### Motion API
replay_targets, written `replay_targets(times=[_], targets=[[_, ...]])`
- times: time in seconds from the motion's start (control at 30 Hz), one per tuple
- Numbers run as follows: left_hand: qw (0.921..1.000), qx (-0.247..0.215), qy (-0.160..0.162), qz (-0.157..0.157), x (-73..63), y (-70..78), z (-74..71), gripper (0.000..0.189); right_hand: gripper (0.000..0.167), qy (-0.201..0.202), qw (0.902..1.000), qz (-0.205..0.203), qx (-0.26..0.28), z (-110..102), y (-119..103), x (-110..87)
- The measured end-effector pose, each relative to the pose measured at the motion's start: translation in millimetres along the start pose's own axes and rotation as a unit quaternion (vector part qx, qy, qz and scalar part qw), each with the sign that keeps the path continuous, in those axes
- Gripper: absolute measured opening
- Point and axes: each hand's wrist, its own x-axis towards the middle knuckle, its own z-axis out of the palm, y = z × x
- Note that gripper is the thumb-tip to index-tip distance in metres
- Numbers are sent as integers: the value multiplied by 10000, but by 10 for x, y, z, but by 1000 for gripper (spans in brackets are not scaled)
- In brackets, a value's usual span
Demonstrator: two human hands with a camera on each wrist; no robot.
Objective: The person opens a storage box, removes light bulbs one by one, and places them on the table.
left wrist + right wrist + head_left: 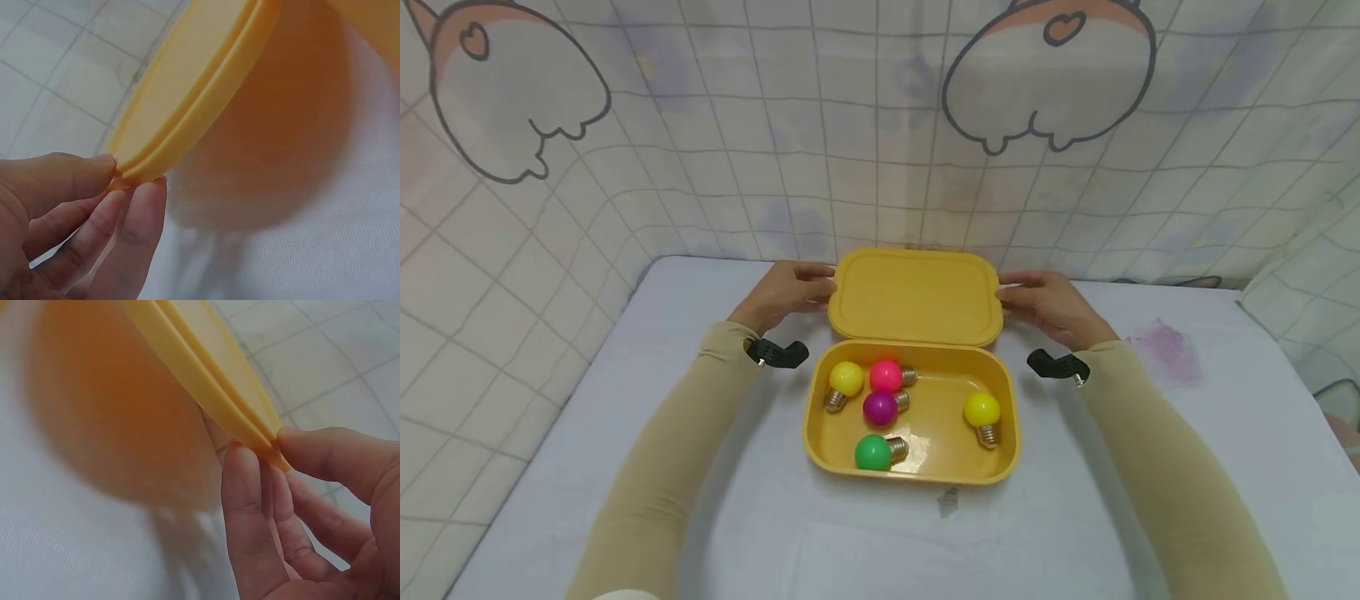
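Observation:
A yellow lid (pixel 916 296) with rounded corners is held between both hands, just behind an open yellow box (pixel 1011 433). My left hand (pixel 790 292) pinches its left end between thumb and fingers, and my right hand (pixel 1045 304) pinches the right end. Both wrist views show the lid's grooved rim (pixel 206 94) tilted above the table, casting an orange-tinted shadow. Inside the box lie several small bulbs with metal screw bases: a yellow bulb (pixel 846 379), a pink bulb (pixel 886 376), a purple bulb (pixel 880 408), a green bulb (pixel 873 452) and, at the right, another yellow bulb (pixel 982 409).
White cloth covers the table (pixel 737 533), with a pinkish stain (pixel 1170 352) at the right and a small grey mark (pixel 948 502) before the box. Behind hangs a grid-patterned curtain (pixel 880 125) with cartoon animal prints. Each wrist wears a black strap (pixel 778 354).

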Motion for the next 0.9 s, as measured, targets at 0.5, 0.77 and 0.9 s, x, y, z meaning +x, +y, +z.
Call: replay_targets(times=[0.5,0.77,0.9], targets=[[9996,-192,-61,-188,71,-115,60,48,56,-149,9998,120,100,16,154,78],[9993,-103,-11,-363,93,-141,102,45,54,-256,9990,126,-355,37,117,96],[9990,102,120,-430,116,-140,140,43,54,-283,9970,191,-688,48,90,114]])
